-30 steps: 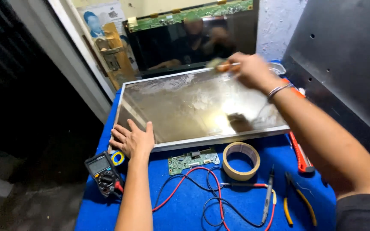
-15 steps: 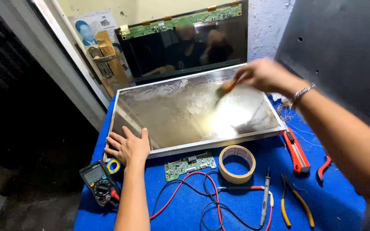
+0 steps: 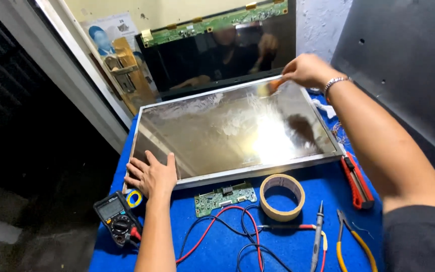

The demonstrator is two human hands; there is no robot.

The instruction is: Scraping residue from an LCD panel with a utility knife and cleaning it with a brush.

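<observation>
The shiny panel [image 3: 232,133] lies flat on the blue worktop [image 3: 288,242]. The right hand [image 3: 305,70], gripping a small brush [image 3: 273,86], has swept back to the far edge; the left hand [image 3: 152,175], open, presses the near corner.

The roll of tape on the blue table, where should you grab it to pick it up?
Grip the tape roll across its wall, one finger in the open middle and the thumb outside. Come from above: it lies flat with the hole facing up, and nothing covers it.

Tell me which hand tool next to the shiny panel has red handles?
The cutter with red handles, lying right of the shiny panel. The pliers below it have yellow handles instead.
</observation>
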